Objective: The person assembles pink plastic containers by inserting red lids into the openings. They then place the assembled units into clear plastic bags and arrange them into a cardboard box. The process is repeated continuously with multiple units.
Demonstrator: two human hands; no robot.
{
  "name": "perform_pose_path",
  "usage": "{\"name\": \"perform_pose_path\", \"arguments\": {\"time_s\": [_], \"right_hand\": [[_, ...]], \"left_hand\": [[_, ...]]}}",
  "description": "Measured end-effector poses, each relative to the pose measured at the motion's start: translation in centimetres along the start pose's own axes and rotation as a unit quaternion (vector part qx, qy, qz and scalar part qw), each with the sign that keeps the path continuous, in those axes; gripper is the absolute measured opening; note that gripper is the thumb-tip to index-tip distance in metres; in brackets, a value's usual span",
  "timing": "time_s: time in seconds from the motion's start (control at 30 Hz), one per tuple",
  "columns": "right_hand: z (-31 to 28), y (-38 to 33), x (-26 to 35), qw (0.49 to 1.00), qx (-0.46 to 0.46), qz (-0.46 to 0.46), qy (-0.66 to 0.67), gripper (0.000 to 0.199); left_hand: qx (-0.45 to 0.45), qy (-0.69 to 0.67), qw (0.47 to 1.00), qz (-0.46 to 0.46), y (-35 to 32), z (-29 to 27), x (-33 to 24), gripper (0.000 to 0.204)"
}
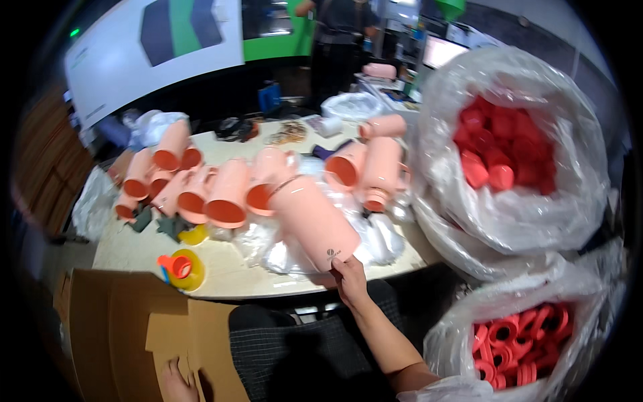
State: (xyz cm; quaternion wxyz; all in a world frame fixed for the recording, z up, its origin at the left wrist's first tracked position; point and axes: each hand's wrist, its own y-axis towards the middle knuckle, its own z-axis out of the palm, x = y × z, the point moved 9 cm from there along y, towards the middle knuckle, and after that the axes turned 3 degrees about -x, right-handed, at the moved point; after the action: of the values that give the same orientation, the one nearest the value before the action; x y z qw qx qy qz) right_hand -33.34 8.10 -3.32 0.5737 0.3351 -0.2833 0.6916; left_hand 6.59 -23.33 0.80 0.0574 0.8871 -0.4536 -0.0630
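My right hand (pixel 349 280) grips a pink cylindrical jug (pixel 313 224) by its lower rim, thumb on the outside by a small dark mark. The jug is tilted over the near part of the table, in front of several other pink jugs (pixel 228 191) lying on their sides with orange-red insides. Low on the left, my left hand (pixel 178 383) is at the open cardboard box (pixel 120 321), its fingers apart and nothing visible in them. Whether it touches the cardboard I cannot tell. Part of that hand is cut off by the lower edge.
Clear plastic wrap (pixel 382 240) lies under the jugs. A yellow round thing with an orange cup (pixel 178 266) sits near the table's front edge (pixel 268 287). On the right stand plastic bags of red cups (pixel 499 167) and red ring-shaped parts (pixel 512 348). A person (pixel 335 40) stands behind.
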Motion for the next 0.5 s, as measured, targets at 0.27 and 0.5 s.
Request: {"name": "perform_pose_path", "arguments": {"time_s": [0.27,0.5], "right_hand": [[-2.8,-4.6,4.3,0.918,0.223,0.037,-0.326,0.014],[-14.4,4.5,34.6,0.621,-0.230,-0.423,-0.618,0.052]], "left_hand": [[0.179,-0.666,0.700,0.182,6.7,8.4,-29.8,0.031],[0.358,-0.599,0.714,0.058,1.2,11.3,-27.8,0.032]]}}
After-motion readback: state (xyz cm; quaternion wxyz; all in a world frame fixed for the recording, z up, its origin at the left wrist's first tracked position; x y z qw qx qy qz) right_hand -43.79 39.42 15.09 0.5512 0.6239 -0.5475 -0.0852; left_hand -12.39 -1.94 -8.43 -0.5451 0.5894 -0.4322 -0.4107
